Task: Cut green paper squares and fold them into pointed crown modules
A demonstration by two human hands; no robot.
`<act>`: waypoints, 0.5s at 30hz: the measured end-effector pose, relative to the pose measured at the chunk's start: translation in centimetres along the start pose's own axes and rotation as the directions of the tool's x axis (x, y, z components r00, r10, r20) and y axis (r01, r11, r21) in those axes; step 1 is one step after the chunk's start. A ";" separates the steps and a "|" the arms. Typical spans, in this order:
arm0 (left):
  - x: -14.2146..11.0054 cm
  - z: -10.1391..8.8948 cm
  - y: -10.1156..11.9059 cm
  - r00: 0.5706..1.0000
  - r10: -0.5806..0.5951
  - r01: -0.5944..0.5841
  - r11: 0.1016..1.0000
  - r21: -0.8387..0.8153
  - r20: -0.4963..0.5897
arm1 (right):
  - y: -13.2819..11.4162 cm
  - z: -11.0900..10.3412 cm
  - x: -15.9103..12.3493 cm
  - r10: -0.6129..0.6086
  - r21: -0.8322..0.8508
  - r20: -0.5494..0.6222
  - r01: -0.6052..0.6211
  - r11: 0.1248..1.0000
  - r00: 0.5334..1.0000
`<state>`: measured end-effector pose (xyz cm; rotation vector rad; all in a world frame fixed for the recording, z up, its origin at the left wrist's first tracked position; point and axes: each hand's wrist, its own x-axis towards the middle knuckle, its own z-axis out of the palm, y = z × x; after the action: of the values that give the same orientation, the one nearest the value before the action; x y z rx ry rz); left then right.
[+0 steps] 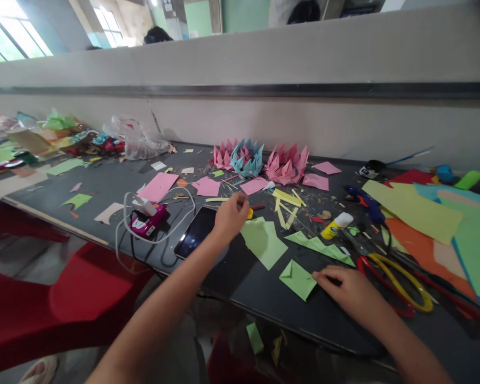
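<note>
My right hand pinches the right corner of a small folded green paper square lying flat near the table's front edge. My left hand is farther back, its fingers curled together beside a small yellow round piece; whatever it may hold is hidden. A larger green sheet lies between the two hands. Behind the folded square is a zigzag-folded green strip. Under my left forearm sits a black phone. A glue stick with a white cap is beyond my right hand.
Scissors with red and yellow handles lie right of my right hand. A blue glue gun and coloured sheets are farther right. Pink and blue folded-paper crowns stand at the back. A purple power adapter with white cable is at left.
</note>
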<state>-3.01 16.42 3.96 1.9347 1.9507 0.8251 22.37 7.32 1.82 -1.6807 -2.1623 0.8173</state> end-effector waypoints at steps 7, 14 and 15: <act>11.9 0.4 -1.9 0.994 -0.046 0.026 0.981 0.192 0.099 | 0.5 0.8 0.4 0.033 0.032 -0.030 -0.032 0.999 0.999; 14.7 2.1 -2.3 0.996 0.007 -0.023 0.985 0.169 0.092 | 0.9 1.3 0.7 0.072 0.027 -0.003 -0.072 0.997 0.997; 14.9 2.3 -2.2 0.996 0.011 -0.025 0.987 0.158 0.085 | 0.9 1.3 0.7 0.074 0.023 -0.001 -0.074 0.997 0.997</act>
<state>-4.57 31.58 3.78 2.0431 2.0064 0.5975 22.20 7.81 0.19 -1.7585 -2.0928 0.8564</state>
